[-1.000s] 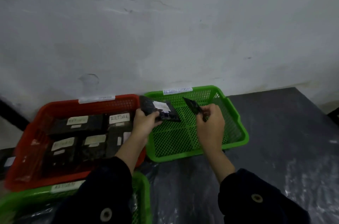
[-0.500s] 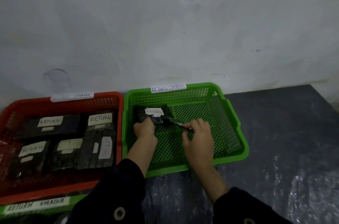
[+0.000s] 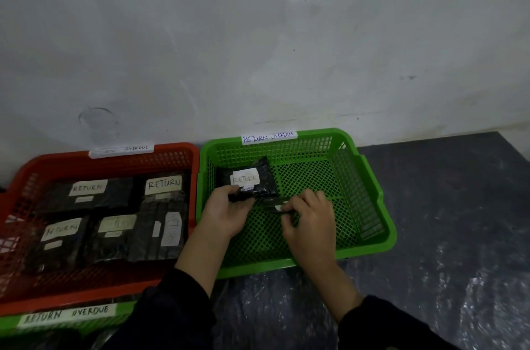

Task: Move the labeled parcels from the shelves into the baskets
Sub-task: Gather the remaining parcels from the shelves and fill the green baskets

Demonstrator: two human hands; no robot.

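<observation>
- Your left hand (image 3: 226, 215), centre frame, had its fingers curled over the near edge of a black parcel (image 3: 252, 177) labelled RETURN. It lay at the back left of the green basket (image 3: 385, 206).
- Your right hand (image 3: 311, 225), just right of it, pinched a second dark parcel (image 3: 275, 204), thin and edge-on, low over the mesh floor.
- That one's label was mostly hidden by your fingers, unreadable.
- The red basket (image 3: 86, 292) at left held several labelled packs (image 3: 86, 194); one label was blurred.
- Another green basket (image 3: 11, 324), lower left, was cut off.

The dark floor (image 3: 459, 220) bears a green basket (image 3: 384, 206), a red basket (image 3: 177, 149) alongside, and a nearer green basket (image 3: 8, 326).
</observation>
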